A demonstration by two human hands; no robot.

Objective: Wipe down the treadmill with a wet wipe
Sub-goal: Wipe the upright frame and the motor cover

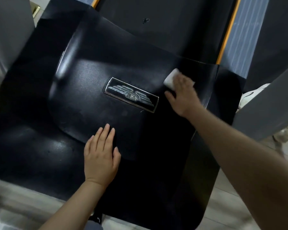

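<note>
While left hand point(101, 156) rests flat, right hand point(181, 95) presses wet wipe point(170, 80) beneath fingers.

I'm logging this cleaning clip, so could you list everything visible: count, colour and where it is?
treadmill cover: one, black, fills the middle of the view
badge: one, silver-rimmed winged emblem, centre of the cover
running belt: one, dark, top
side strips: two, orange, along the belt's edges
wet wipe: one, white, on the cover right of the badge
floor: light, bottom corners
left hand: flat on the cover, below the badge
right hand: pressing the wipe
</note>
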